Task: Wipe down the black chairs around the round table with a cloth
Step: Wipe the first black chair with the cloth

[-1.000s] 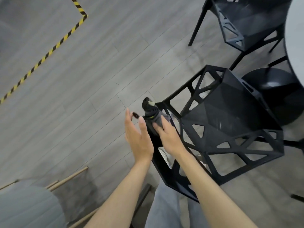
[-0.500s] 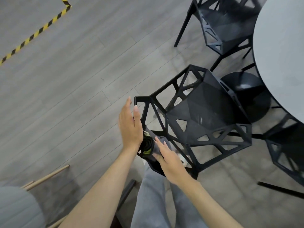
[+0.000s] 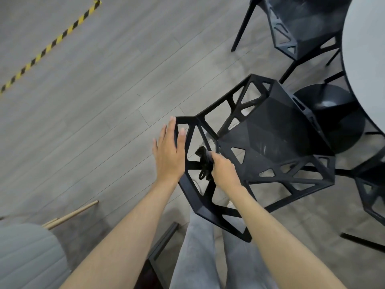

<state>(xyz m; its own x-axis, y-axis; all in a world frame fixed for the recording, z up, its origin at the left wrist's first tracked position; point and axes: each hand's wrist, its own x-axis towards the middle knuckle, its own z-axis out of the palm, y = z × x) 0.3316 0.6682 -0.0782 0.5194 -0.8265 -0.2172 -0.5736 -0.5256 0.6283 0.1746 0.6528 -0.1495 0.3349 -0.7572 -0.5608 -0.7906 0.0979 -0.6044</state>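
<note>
The cloth (image 3: 205, 163), dark and bunched, sits against a bar of the near chair's (image 3: 260, 147) open backrest, gripped by the right hand (image 3: 224, 171), whose fingers curl round it and hide much of it, so its full shape is hard to make out. Just left of it the left hand (image 3: 169, 152) is released, fingers straight and together, its palm side against the outer edge of the same backrest; whether it presses or only touches cannot be told. Three black chairs show: this near one in the middle, whole except where the arms cross it; a second chair (image 3: 300, 28) far and to the right, cut off by the top edge; a third chair (image 3: 373, 190) at the right edge, only partly in frame. The round surface (image 3: 366, 59) is cut off at the right, with its black foot (image 3: 333, 113) beneath it. One grey padded seat (image 3: 25, 253) with pale wooden legs lies near left, cropped. A single line of yellow-and-black tape (image 3: 52, 43) crosses the grey plank floor (image 3: 93, 101) far left.
</note>
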